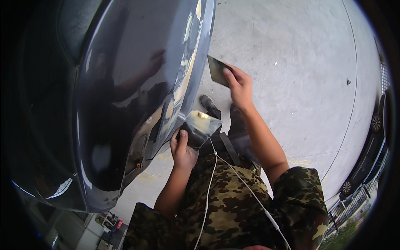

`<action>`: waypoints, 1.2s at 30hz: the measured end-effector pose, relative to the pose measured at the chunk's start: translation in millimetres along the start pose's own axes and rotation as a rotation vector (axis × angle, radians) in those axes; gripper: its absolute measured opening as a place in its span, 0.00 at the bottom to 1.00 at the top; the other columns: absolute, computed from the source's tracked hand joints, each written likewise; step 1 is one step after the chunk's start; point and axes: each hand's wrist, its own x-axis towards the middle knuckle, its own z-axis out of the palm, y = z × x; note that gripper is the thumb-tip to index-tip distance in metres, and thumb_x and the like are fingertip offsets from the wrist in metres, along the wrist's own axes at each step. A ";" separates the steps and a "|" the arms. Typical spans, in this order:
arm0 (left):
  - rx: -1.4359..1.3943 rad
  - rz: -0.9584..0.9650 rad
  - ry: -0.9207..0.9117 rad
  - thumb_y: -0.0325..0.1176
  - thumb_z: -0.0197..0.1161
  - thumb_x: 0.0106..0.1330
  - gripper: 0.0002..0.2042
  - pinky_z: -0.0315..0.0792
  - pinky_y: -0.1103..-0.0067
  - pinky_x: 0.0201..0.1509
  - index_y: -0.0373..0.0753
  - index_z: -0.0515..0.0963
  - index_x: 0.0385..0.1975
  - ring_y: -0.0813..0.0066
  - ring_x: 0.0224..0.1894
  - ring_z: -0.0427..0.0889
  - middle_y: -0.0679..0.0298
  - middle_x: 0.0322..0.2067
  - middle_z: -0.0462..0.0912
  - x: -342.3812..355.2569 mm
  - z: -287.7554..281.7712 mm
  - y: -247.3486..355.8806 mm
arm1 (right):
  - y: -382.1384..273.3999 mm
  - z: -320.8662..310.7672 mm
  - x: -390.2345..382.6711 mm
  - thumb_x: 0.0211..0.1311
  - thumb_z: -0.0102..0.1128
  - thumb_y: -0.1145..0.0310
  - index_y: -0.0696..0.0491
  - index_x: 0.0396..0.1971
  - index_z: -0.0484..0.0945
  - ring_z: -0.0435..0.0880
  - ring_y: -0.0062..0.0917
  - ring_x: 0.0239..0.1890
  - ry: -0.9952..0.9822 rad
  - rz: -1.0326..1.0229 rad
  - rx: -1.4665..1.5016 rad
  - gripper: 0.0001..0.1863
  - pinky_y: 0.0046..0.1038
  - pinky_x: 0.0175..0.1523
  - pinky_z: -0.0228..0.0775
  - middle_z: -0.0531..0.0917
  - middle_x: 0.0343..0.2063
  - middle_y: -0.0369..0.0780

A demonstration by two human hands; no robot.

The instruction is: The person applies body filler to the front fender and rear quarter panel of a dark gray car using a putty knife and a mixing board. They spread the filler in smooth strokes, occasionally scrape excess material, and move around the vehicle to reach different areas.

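A dark, glossy car body panel (125, 62) takes up the left side, with cream body filler (181, 88) smeared in a long streak along its right edge. My right hand (241, 85) is closed on a flat, dark rectangular spreader (218, 71), whose far corner is at the panel's edge; whether it touches cannot be told. Lower down, my left hand (183, 155) grips a dark, thin filler board (199, 132) close beside the panel. A lump of cream filler (202, 116) lies on its upper part. Part of the board is hidden behind my fingers.
Pale concrete floor (291, 50) stretches to the right, with a dark parked car (366, 146) and a fence (354, 208) beyond. White earphone cords (215, 155) hang in front of my camouflage shirt. Tools and small items (110, 225) are at the lower left.
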 end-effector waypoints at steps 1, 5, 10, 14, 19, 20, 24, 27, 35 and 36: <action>-0.023 -0.019 0.013 0.33 0.52 0.73 0.15 0.70 0.71 0.59 0.28 0.71 0.52 0.66 0.52 0.79 0.56 0.49 0.78 3.0 3.3 -1.7 | -19.4 -9.9 -18.0 0.68 0.57 0.70 0.63 0.44 0.81 0.80 0.19 0.39 -0.062 -0.002 0.021 0.13 0.22 0.48 0.72 0.85 0.38 0.38; -0.020 -0.030 -0.038 0.33 0.53 0.73 0.14 0.71 0.72 0.58 0.30 0.72 0.51 0.68 0.51 0.79 0.59 0.48 0.79 19.0 9.4 -6.0 | -70.5 -51.3 -69.6 0.67 0.56 0.71 0.61 0.44 0.83 0.79 0.19 0.35 -0.387 -0.047 -0.083 0.12 0.24 0.42 0.72 0.85 0.35 0.37; -0.007 -0.021 -0.043 0.33 0.53 0.73 0.16 0.70 0.70 0.59 0.29 0.70 0.54 0.67 0.53 0.78 0.57 0.51 0.77 15.5 2.2 -3.0 | -25.6 -63.7 -66.6 0.63 0.55 0.72 0.58 0.45 0.81 0.83 0.39 0.32 -0.402 0.146 -0.662 0.13 0.31 0.41 0.73 0.83 0.33 0.53; 0.044 0.003 -0.015 0.34 0.51 0.74 0.17 0.69 0.67 0.62 0.29 0.68 0.56 0.65 0.56 0.76 0.55 0.54 0.75 5.3 -6.5 2.3 | 27.8 -27.2 -48.5 0.65 0.55 0.70 0.60 0.45 0.80 0.83 0.34 0.34 -0.141 0.119 -0.497 0.13 0.30 0.42 0.73 0.84 0.33 0.50; 0.131 0.047 0.011 0.37 0.49 0.75 0.18 0.67 0.68 0.61 0.30 0.68 0.56 0.64 0.56 0.75 0.55 0.53 0.76 -4.7 -12.8 10.9 | 50.4 26.5 -26.4 0.64 0.54 0.69 0.58 0.46 0.81 0.85 0.37 0.33 -0.017 0.056 -0.326 0.14 0.31 0.41 0.74 0.84 0.32 0.52; 0.120 0.048 -0.004 0.37 0.49 0.75 0.18 0.67 0.68 0.61 0.30 0.68 0.56 0.64 0.55 0.75 0.55 0.53 0.76 -5.8 -13.3 12.5 | 50.5 30.7 -26.4 0.64 0.54 0.69 0.58 0.46 0.81 0.85 0.36 0.31 0.010 0.098 -0.324 0.14 0.31 0.40 0.74 0.84 0.31 0.52; 0.143 0.055 -0.017 0.37 0.50 0.75 0.18 0.67 0.70 0.61 0.31 0.69 0.56 0.66 0.55 0.75 0.57 0.53 0.76 -8.3 -12.2 13.7 | 51.9 41.0 -35.4 0.64 0.55 0.69 0.60 0.46 0.81 0.81 0.25 0.27 0.068 0.172 -0.298 0.15 0.28 0.36 0.72 0.84 0.26 0.47; 0.144 0.053 -0.035 0.37 0.50 0.75 0.18 0.67 0.70 0.61 0.31 0.69 0.56 0.66 0.55 0.75 0.57 0.53 0.76 -9.8 -9.9 13.0 | 58.5 52.8 -40.8 0.64 0.55 0.70 0.60 0.46 0.81 0.81 0.23 0.27 0.146 0.110 -0.301 0.15 0.27 0.35 0.72 0.84 0.27 0.49; 0.174 0.061 -0.032 0.37 0.50 0.75 0.18 0.65 0.68 0.63 0.32 0.67 0.58 0.65 0.57 0.74 0.57 0.56 0.74 -16.6 -8.6 11.5 | 78.2 86.7 -37.3 0.60 0.55 0.76 0.60 0.44 0.81 0.82 0.46 0.37 0.265 -0.144 -0.426 0.13 0.39 0.43 0.74 0.83 0.37 0.50; 0.173 0.056 -0.038 0.37 0.50 0.75 0.19 0.65 0.68 0.64 0.32 0.66 0.58 0.65 0.58 0.73 0.57 0.56 0.73 -17.0 -9.6 11.8 | 77.3 90.6 -37.6 0.60 0.55 0.76 0.60 0.44 0.81 0.82 0.46 0.38 0.270 -0.156 -0.427 0.13 0.38 0.43 0.74 0.83 0.37 0.50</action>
